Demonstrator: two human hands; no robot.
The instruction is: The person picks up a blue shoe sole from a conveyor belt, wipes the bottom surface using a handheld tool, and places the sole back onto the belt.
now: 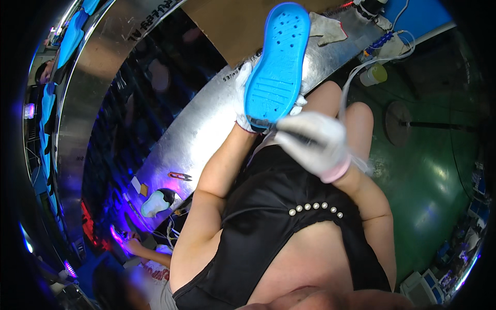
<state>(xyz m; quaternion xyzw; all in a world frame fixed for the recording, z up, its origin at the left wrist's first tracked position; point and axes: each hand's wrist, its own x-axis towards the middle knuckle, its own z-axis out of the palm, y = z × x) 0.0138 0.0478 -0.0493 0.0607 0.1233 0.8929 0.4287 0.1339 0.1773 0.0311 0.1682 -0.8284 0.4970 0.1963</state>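
Observation:
A bright blue shoe sole (274,77) with small holes at its toe and heel stands out over the metal bench. My left hand (242,85), in a white glove, is wrapped round it from beneath, fingertips showing on the right edge. At the heel end nearest me there is a dark strip (261,122), and I cannot make out what it is. My right hand (315,142), gloved in white with a pink cuff, is at that heel end. Motion smears its fingers, so whether they grip anything is unclear.
The metal bench (175,129) carries red-handled thread snips (180,176) and a pale sole-shaped piece (157,203). Brown cardboard (222,26) and a white glove (328,28) lie farther off. Blue soles (70,44) line the far left. A co-worker's hand (133,244) is at lower left.

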